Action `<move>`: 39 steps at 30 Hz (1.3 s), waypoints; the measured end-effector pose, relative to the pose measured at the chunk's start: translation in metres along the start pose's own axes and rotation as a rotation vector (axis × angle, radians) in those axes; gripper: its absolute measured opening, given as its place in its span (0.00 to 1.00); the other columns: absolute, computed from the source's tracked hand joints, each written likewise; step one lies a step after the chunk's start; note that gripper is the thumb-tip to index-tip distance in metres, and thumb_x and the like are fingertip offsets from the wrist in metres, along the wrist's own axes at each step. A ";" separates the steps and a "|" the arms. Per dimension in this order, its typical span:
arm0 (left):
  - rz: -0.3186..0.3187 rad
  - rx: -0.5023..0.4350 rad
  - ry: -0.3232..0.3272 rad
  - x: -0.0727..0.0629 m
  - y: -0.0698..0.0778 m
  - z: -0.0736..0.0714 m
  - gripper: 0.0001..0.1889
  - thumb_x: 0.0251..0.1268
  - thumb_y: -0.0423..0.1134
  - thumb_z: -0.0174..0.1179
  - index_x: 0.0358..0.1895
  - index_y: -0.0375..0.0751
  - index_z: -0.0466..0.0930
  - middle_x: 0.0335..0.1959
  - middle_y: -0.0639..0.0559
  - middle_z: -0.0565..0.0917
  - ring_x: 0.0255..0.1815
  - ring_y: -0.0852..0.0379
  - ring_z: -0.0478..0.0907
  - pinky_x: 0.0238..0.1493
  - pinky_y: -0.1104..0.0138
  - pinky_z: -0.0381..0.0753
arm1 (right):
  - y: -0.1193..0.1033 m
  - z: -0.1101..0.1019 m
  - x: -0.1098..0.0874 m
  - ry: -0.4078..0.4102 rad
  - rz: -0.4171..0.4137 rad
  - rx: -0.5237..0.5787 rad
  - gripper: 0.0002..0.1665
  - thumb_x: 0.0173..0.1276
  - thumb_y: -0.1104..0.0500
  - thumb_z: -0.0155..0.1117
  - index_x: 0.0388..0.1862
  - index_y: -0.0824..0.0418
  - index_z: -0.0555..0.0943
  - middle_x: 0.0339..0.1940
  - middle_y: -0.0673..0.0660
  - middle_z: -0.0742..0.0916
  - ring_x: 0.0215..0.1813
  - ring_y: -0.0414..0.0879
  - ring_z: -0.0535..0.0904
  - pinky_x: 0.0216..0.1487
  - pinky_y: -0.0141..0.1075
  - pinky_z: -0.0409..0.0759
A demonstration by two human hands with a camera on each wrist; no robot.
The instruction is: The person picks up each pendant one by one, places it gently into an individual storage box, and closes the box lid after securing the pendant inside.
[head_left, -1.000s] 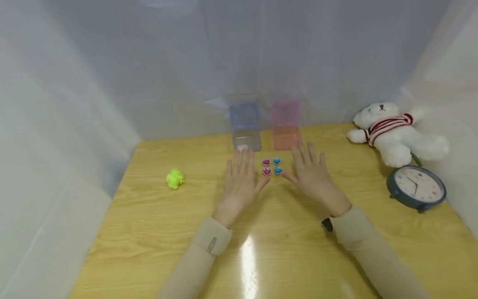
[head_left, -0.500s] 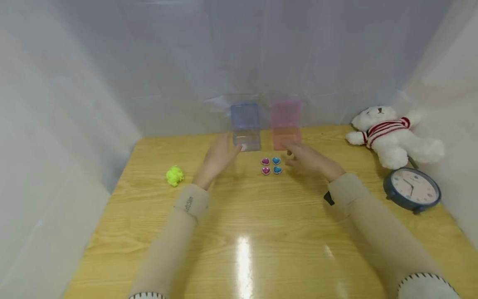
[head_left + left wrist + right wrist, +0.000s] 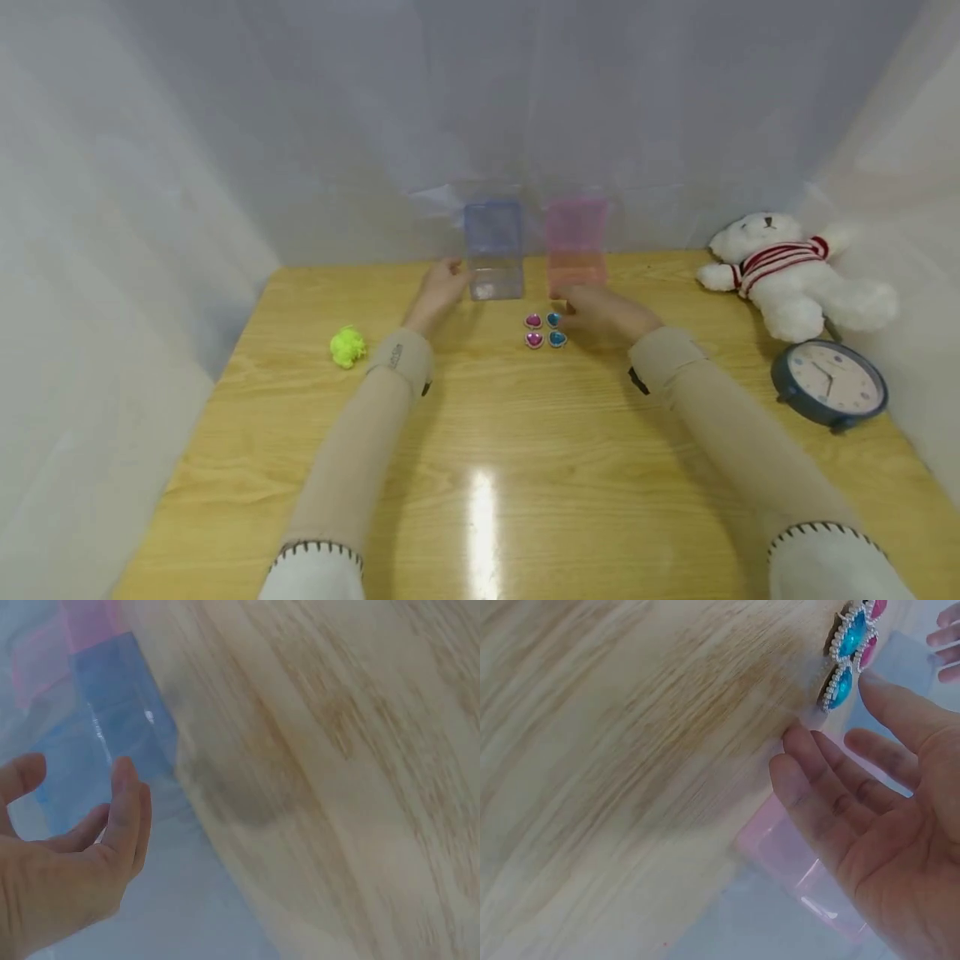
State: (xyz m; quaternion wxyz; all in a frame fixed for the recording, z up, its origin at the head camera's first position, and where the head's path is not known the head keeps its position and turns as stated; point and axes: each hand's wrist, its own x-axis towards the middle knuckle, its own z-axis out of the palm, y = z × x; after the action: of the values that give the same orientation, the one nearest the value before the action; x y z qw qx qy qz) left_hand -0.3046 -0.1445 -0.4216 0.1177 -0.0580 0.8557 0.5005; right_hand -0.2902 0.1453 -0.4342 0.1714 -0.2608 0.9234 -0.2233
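Note:
Two pink heart-shaped gems (image 3: 534, 340) and two blue heart-shaped gems (image 3: 557, 339), with beaded pale rims, lie in a small square on the table. Just right of them is my right hand (image 3: 607, 313), its fingertips beside the far blue gem. In the right wrist view its fingers (image 3: 810, 795) are loosely bent, thumb apart, holding nothing. Behind the gems stand a clear blue box (image 3: 495, 283) and a clear pink box (image 3: 576, 271), lids raised. My left hand (image 3: 438, 290) hovers at the blue box's left side, its fingers (image 3: 124, 802) loosely curved around nothing.
A fuzzy yellow-green ball (image 3: 347, 347) lies on the left of the wooden table (image 3: 465, 417). On the right are a white teddy bear (image 3: 795, 271) in a striped top and a round blue clock (image 3: 828, 383). A pale sheet (image 3: 337, 150) hangs behind.
Both hands, earlier spread flat either side of the gems, have moved: the left away to the blue box's left side, the right inward to the far blue gem. Their fingers now bend. Gems stay put.

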 end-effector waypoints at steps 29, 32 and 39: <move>-0.093 -0.239 0.053 0.026 -0.002 0.016 0.29 0.80 0.34 0.52 0.80 0.35 0.63 0.77 0.36 0.72 0.62 0.37 0.82 0.66 0.54 0.86 | -0.008 0.008 0.030 0.012 -0.031 -0.271 0.15 0.70 0.55 0.75 0.48 0.64 0.86 0.45 0.59 0.91 0.50 0.52 0.87 0.57 0.47 0.88; -0.100 -0.243 0.075 0.028 -0.003 0.016 0.28 0.79 0.34 0.53 0.79 0.36 0.65 0.77 0.37 0.73 0.59 0.37 0.83 0.65 0.53 0.86 | -0.010 0.010 0.030 0.014 -0.015 -0.299 0.13 0.70 0.55 0.75 0.45 0.62 0.85 0.42 0.57 0.90 0.46 0.50 0.86 0.53 0.45 0.88; -0.075 -0.289 0.073 0.028 -0.006 0.012 0.28 0.79 0.32 0.54 0.78 0.32 0.66 0.79 0.33 0.70 0.66 0.33 0.81 0.69 0.52 0.84 | -0.015 0.009 0.025 0.014 0.064 -0.280 0.11 0.69 0.57 0.75 0.40 0.62 0.83 0.37 0.56 0.87 0.41 0.49 0.82 0.49 0.45 0.84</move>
State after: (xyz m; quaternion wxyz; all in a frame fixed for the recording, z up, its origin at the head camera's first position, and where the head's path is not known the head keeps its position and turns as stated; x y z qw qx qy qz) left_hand -0.3287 -0.1366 -0.4395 0.0953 -0.1243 0.7756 0.6114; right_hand -0.3005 0.1168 -0.4396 0.1339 -0.2509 0.9546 -0.0886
